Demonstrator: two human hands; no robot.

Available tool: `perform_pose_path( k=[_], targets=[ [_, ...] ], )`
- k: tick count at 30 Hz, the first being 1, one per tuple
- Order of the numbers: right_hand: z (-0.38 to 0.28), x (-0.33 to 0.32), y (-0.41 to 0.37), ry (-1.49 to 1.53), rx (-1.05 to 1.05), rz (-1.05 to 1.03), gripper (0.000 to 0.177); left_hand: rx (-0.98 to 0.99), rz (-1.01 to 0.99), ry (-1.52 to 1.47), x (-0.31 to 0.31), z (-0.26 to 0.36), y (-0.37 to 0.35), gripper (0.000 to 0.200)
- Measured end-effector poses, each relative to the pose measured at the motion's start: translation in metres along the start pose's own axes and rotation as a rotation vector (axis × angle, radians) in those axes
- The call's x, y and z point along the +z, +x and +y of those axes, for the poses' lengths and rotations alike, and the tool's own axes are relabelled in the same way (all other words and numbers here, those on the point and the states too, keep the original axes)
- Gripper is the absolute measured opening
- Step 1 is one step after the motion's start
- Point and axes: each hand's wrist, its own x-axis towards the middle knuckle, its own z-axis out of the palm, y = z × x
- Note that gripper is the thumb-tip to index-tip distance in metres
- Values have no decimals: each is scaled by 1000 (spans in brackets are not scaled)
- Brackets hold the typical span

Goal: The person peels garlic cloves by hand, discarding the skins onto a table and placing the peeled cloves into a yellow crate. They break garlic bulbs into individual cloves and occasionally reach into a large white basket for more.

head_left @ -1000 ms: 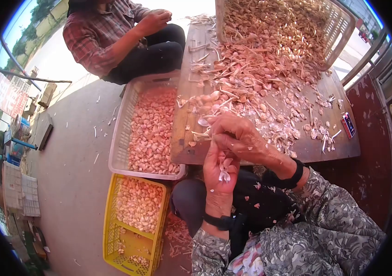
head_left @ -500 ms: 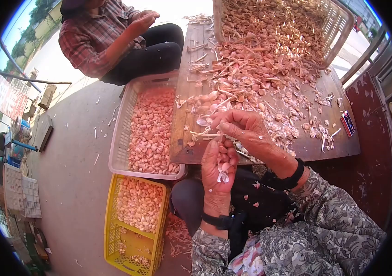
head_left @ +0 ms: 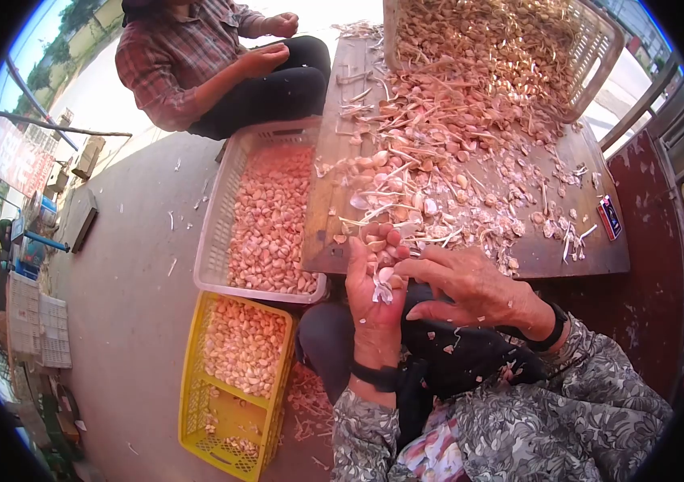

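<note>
My left hand (head_left: 374,309) is palm up at the near edge of the wooden table (head_left: 330,217), its fingers curled round several garlic cloves (head_left: 387,274). A scrap of white papery skin (head_left: 382,291) lies on that palm. From the right, my right hand (head_left: 478,287) reaches across, thumb and forefinger apart, with the forefinger's tip right by the cloves. Just past my fingers, loose cloves, dry stems and peeled skins (head_left: 418,201) are spread over the tabletop.
A tilted crate (head_left: 599,68) spills garlic at the back. White (head_left: 212,217) and yellow (head_left: 189,402) crates of cloves stand left of the table. A small red-and-blue box (head_left: 609,218) lies on the right edge. Another person (head_left: 169,72) sits at the far left.
My right hand has moved down and right from the stems above my left hand, and its pinch has opened. The other person's hands have moved apart.
</note>
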Motion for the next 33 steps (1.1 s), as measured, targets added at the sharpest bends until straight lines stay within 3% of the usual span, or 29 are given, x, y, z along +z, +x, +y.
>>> perform_pose_path(
  k=[1, 4, 12, 15, 16, 18, 19, 20, 22, 23, 24, 26, 27, 28, 29, 31, 33],
  targets=[
    [0, 10, 4, -72, -49, 99, 42, -22, 6, 0, 0, 0, -1, 35],
    [1, 29, 15, -226, -99, 59, 39, -35, 39, 34, 10, 3, -8, 36],
    [15, 55, 30, -300, -164, 301, 9, 37, 45, 92, 7, 5, -6, 37],
    [20, 60, 36, 132, -160, 479, 4, 46, 89, 95, 7, 3, -6, 37],
    [19, 57, 36, 127, -160, 484, 4, 64, 139, 98, 5, 3, -5, 37],
    [11, 47, 35, 800, 139, 330, 13, 56, 111, 109, 0, 5, -4, 37],
    [9, 39, 35, 1070, 152, 257, 20, 55, 117, 95, -1, 5, -3, 37],
    [6, 31, 33, 1070, 150, 262, 20, 54, 123, 81, -2, 6, -3, 37],
    [2, 14, 20, 1228, 154, 52, 20, 57, 133, 14, -4, 8, -4, 38],
    [0, 2, 12, 1012, 171, -139, 24, 63, 146, -56, -3, 10, -4, 39],
    [3, 0, 7, 1011, 170, -137, 24, 62, 144, -55, -2, 11, -4, 39],
    [11, -4, -4, 611, -257, -388, 32, 74, 36, -188, 0, 14, -4, 40],
    [15, -15, -10, 430, -142, -323, 33, 65, -26, -211, -1, 16, -4, 40],
    [26, -20, -12, 425, -94, -69, 31, 68, -27, -209, -1, 17, -5, 40],
    [35, -34, -11, 319, 131, 30, 29, 77, -51, -214, -1, 19, -6, 42],
    [76, -40, -7, -18, 208, 320, 25, 102, -71, -206, -2, 24, -7, 43],
    [117, -37, -3, -177, 263, 411, 19, 106, -61, -193, -3, 27, -8, 45]
  ],
)
